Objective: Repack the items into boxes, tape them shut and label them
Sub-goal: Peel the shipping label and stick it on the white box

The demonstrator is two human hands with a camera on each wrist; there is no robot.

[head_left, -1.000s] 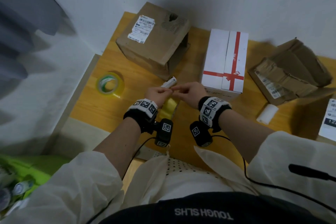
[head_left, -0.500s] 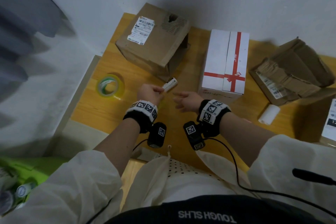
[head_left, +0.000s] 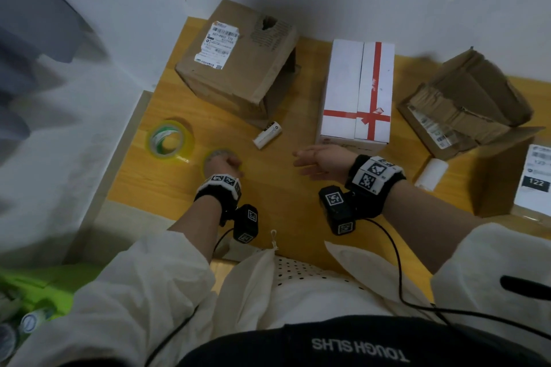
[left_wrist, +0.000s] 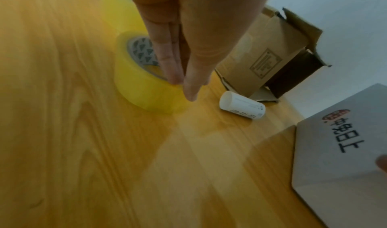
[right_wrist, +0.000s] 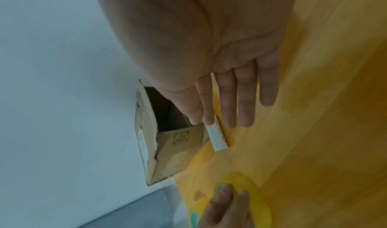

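a yellow-orange wooden table (head_left: 268, 205) was seen from above, pushed against a white wall. four cardboard boxes were counted on it: a brown carton with a shipping label (head_left: 235, 59), tipped on its side so its open mouth faced right, likely ready for loading; a closed white box crossed with red ribbon print (head_left: 356, 92); a crumpled, opened brown box (head_left: 465, 101); and a labelled box at the right edge (head_left: 524, 176), partly cut off. two yellow rolls of packing tape were counted: one lay idle (head_left: 168, 140), the other (left_wrist: 138, 85) was pinched at its rim by the left hand (head_left: 222, 165). two small white paper rolls lay loose (head_left: 267, 135) (head_left: 430, 173). the right hand (head_left: 325, 162) was held flat, fingers straight, empty.
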